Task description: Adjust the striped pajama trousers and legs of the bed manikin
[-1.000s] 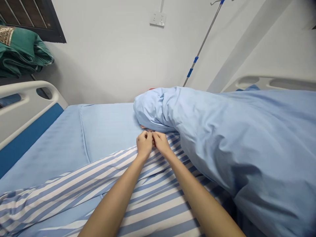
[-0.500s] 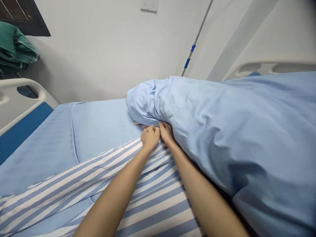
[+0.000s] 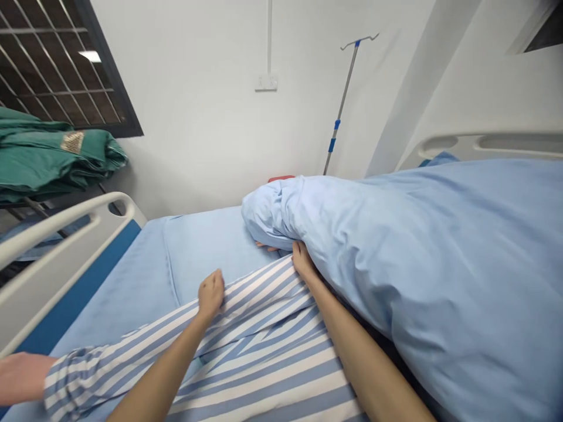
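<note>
A blue-and-white striped garment [image 3: 264,357] lies across the light blue bed sheet [image 3: 197,246]. My left hand [image 3: 211,293] is closed in a fist on the upper edge of the striped cloth, midway along the sleeve. My right hand [image 3: 302,262] rests at the garment's far end, its fingers tucked under the edge of a rolled light blue quilt [image 3: 396,246] and partly hidden. A pinkish hand-like shape [image 3: 21,375] pokes out of the striped sleeve cuff at the lower left.
A white and blue bed rail [image 3: 65,252] runs along the left; another rail [image 3: 484,143] stands at the right. Folded green cloth [image 3: 53,158] lies at the left. An IV pole [image 3: 343,99] leans by the white wall.
My left hand has slid away from the right hand, leftward and nearer along the striped edge. The right hand stayed by the quilt. The view has tilted up.
</note>
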A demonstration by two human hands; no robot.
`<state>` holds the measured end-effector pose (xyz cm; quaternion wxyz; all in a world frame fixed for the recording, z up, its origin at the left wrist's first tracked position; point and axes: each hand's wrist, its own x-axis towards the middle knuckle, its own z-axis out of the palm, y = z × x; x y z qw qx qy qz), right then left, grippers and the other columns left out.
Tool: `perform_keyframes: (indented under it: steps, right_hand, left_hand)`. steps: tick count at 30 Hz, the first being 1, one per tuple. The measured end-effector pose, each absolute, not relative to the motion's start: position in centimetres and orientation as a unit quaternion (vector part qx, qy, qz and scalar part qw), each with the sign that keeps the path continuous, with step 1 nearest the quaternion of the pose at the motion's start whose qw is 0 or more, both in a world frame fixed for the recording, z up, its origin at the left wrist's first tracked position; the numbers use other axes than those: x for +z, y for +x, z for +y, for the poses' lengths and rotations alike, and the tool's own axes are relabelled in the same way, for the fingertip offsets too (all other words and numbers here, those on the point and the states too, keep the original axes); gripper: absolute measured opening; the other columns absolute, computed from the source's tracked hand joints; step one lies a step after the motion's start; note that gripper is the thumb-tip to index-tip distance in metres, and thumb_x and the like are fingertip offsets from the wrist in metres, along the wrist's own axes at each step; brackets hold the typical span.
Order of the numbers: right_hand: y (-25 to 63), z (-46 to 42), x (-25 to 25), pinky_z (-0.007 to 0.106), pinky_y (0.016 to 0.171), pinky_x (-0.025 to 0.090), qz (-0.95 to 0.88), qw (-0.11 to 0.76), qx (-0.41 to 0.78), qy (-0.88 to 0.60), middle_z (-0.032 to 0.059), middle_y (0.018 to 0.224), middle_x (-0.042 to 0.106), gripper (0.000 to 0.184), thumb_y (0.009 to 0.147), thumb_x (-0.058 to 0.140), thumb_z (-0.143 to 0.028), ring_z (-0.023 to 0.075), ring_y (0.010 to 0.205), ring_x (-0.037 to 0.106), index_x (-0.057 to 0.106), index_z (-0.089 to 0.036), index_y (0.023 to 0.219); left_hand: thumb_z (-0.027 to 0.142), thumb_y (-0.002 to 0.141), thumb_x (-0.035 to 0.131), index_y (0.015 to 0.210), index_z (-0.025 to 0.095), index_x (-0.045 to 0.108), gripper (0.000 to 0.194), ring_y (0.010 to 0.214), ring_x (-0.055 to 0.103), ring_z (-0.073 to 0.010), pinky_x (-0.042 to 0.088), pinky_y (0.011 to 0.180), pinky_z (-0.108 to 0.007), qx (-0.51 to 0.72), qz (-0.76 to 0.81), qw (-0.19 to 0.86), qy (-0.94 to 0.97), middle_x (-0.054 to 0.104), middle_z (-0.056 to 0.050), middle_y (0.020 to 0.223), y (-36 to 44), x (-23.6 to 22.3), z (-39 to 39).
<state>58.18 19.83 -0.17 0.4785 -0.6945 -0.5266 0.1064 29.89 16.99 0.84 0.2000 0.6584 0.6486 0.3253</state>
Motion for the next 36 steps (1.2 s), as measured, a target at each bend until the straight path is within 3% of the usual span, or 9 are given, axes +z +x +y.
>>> perform_keyframes:
  steps: [3,7,11,18,26,30,34,36]
  right_hand:
    - [56.7,18.8,0.2,0.029,0.071,0.038,-0.584,0.407,0.031,-0.702,0.0100,0.079,0.063,0.032,0.092,0.027,-0.030,0.0193,0.077,0.056,0.053,-0.017,0.078]
    - [53.6,17.4,0.6,0.028,0.074,0.034,-0.604,0.353,0.009,-0.715,0.0124,0.082,0.063,0.027,0.091,0.033,-0.023,0.0198,0.082,0.056,0.055,-0.014,0.078]
    - [48.8,16.1,0.9,0.025,0.069,0.031,-0.631,0.302,0.006,-0.715,0.0093,0.078,0.063,0.026,0.090,0.037,-0.023,0.0167,0.078,0.057,0.057,-0.015,0.076]
    - [34.9,14.9,0.4,0.024,0.056,0.024,-0.686,0.288,0.104,-0.660,0.0020,0.063,0.062,0.035,0.092,0.035,-0.028,0.0111,0.059,0.050,0.057,-0.017,0.066]
    - [18.3,12.9,-1.4,0.024,0.052,0.022,-0.728,0.326,0.220,-0.562,0.0005,0.058,0.060,0.038,0.090,0.036,-0.030,0.0097,0.053,0.045,0.056,-0.018,0.059]
    - [15.0,12.3,-2.2,0.026,0.054,0.022,-0.720,0.326,0.202,-0.579,0.0031,0.063,0.063,0.035,0.090,0.036,-0.029,0.0121,0.056,0.048,0.058,-0.018,0.065]
    - [15.1,12.5,-1.9,0.025,0.054,0.024,-0.699,0.339,0.243,-0.581,0.0028,0.064,0.062,0.037,0.091,0.032,-0.027,0.0122,0.058,0.049,0.057,-0.018,0.065]
    - [15.8,12.8,-1.2,0.024,0.053,0.025,-0.695,0.345,0.275,-0.568,0.0018,0.061,0.060,0.040,0.091,0.031,-0.028,0.0115,0.057,0.048,0.055,-0.018,0.062]
  left_hand:
    - [0.042,0.087,0.022,0.058,0.022,0.045,0.042,0.066,0.050,-0.0158,0.034,0.067,-0.026,0.292,0.707,0.165,0.622,0.055,-0.001,0.060,21.2,0.0,15.7]
    - [0.043,0.086,0.021,0.058,0.022,0.046,0.043,0.067,0.051,-0.0178,0.034,0.066,-0.027,0.264,0.758,0.153,0.577,0.056,-0.001,0.060,13.1,-1.1,14.2]
    - [0.046,0.086,0.019,0.060,0.022,0.046,0.044,0.067,0.051,-0.0187,0.033,0.063,-0.027,0.255,0.779,0.154,0.552,0.056,-0.001,0.059,8.9,-1.9,12.8]
    - [0.043,0.086,0.024,0.062,0.022,0.046,0.038,0.067,0.051,-0.0164,0.032,0.065,-0.026,0.283,0.739,0.147,0.594,0.058,-0.001,0.064,6.6,-2.7,12.0]
    - [0.036,0.084,0.028,0.062,0.021,0.048,0.033,0.064,0.050,-0.0149,0.033,0.065,-0.026,0.322,0.677,0.084,0.656,0.057,-0.002,0.063,4.0,-3.9,11.4]
    - [0.037,0.082,0.031,0.061,0.020,0.051,0.033,0.062,0.049,-0.0143,0.033,0.062,-0.025,0.359,0.679,0.139,0.625,0.057,-0.002,0.061,4.5,-3.0,11.7]
    - [0.043,0.081,0.032,0.049,0.020,0.038,0.040,0.051,0.041,-0.0118,0.030,0.054,-0.024,0.456,0.692,0.235,0.508,0.042,0.003,0.046,6.1,-2.0,12.5]
    - [0.043,0.080,0.034,0.049,0.020,0.038,0.039,0.051,0.040,-0.0114,0.029,0.054,-0.024,0.479,0.683,0.253,0.491,0.041,0.004,0.046,6.8,-2.0,12.6]
